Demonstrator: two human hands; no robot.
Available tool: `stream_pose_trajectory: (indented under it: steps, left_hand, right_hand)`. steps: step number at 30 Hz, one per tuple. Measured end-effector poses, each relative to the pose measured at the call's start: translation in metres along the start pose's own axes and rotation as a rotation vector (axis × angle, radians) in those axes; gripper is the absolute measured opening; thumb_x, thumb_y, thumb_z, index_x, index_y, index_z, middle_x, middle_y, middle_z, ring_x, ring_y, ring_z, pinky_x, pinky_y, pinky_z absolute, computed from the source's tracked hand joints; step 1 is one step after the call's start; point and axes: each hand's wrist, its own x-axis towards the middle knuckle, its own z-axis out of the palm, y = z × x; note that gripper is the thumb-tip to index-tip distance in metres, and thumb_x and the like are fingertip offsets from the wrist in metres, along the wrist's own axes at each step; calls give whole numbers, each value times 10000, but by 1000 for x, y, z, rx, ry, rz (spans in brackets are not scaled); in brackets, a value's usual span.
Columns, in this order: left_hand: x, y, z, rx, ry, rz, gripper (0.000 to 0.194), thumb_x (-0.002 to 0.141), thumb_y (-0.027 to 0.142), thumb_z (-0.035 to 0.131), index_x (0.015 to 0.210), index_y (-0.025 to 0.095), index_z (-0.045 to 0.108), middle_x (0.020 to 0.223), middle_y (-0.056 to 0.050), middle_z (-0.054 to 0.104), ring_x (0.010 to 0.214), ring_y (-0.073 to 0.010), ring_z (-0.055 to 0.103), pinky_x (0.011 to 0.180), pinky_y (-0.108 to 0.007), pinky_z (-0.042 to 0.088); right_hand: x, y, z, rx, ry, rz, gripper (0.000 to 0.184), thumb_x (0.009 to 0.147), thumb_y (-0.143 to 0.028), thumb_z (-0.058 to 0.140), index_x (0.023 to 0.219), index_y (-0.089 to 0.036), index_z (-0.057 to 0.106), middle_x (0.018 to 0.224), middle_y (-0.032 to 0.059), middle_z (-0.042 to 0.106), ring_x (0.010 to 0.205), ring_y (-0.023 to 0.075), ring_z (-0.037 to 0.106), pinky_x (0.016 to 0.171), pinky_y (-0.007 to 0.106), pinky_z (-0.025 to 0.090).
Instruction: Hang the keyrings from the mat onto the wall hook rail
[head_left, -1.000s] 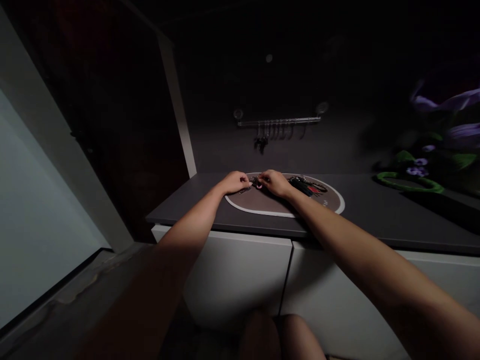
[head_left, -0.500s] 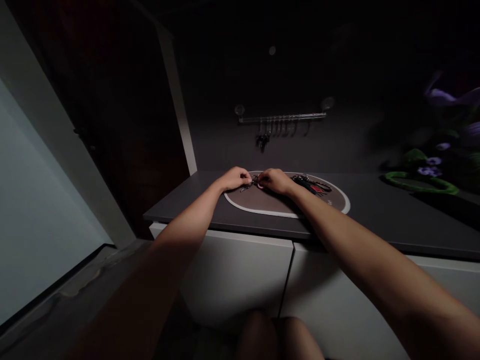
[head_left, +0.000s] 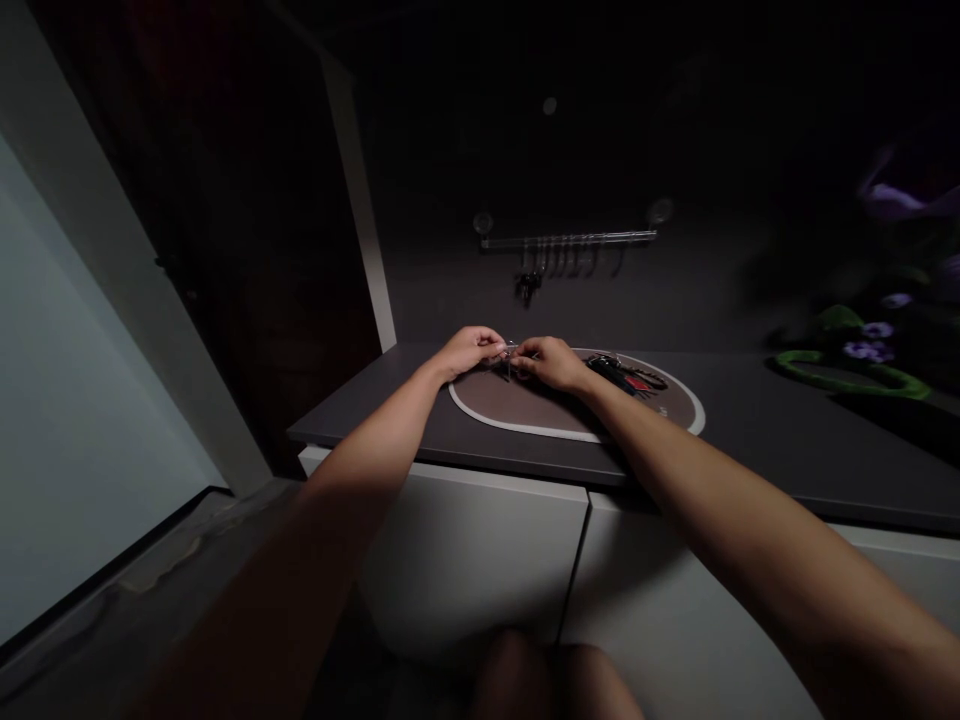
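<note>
Between the hands, the small metal bunch (head_left: 505, 368) has shifted: half a second ago a piece of it splayed left along the mat, now its dark end hangs straight down below the fingertips. Left hand (head_left: 466, 351) sits slightly higher than before; right hand (head_left: 553, 362) barely changed.

Bunch looks like keys on a ring, above the left part of the oval mat (head_left: 510, 415). Grip: left thumb and forefinger pinched on it, right fingertips pinched on its other side. Exact part under each pinch too small and dim to tell.

Handling, my judgement: small, loose metal swings easily, so one pinch best stays firm while the other does the fine work. Low over the mat is good; a slip falls softly. Wrists steady, fingertips only.

Just right of the right hand, a dark pile with a red piece (head_left: 621, 375) on the mat; best not brushed by that forearm. Mat lies on the grey counter (head_left: 360, 395). Behind, clear rail (head_left: 570, 239) with hooks, a dark bunch (head_left: 528, 288) hanging there.
</note>
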Motion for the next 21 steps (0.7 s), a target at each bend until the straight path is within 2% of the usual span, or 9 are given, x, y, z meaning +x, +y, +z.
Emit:
stream_pose_trajectory:
  steps: [4,8,13,21]
  left_hand:
    - [1,-1,-1,-49,33,3,288,634,324,662,783,94,574,700,-25,603,593,-64,509,613,-229,400]
    - [2,-1,-1,-33,81,15,327,631,363,657,810,101,580,737,-27,608,602,-61,500,621,-229,406]
    - [3,-2,-2,-41,79,22,337,630,368,658,821,101,580,732,-22,599,594,-56,492,615,-226,406]
    - [2,-1,0,-65,61,25,346,622,368,669,819,99,574,697,-10,584,576,-49,484,594,-214,397]
  right_hand:
    - [1,-4,0,152,87,80,186,728,-282,553,843,-156,626,701,7,644,538,81,555,558,194,435]
    - [3,-5,-1,271,199,64,166,693,-260,591,818,-152,609,695,4,620,535,72,523,532,190,437]
    - [3,-5,1,450,163,54,152,684,-267,610,771,-146,580,633,-6,585,528,71,504,500,185,431]
    - [2,-7,3,556,144,52,115,706,-256,580,729,-148,548,592,-20,551,495,67,496,471,182,425]
